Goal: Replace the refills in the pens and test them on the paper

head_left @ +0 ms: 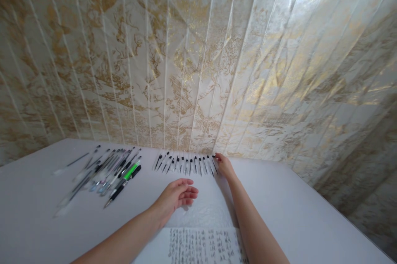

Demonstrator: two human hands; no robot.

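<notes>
My right hand reaches to the far edge of the white table and its fingertips touch the right end of a neat row of several clear pens with black tips. The fingers look closed together at the last pen, but I cannot see whether they grip it. My left hand hovers low over the table in the middle, fingers loosely curled and apart, holding nothing. To its left lies a loose pile of several pens, one with a green barrel.
A sheet of paper covered in handwriting lies at the near edge between my forearms, with a crinkled white sheet beyond it. A cream and gold patterned wall rises right behind the table.
</notes>
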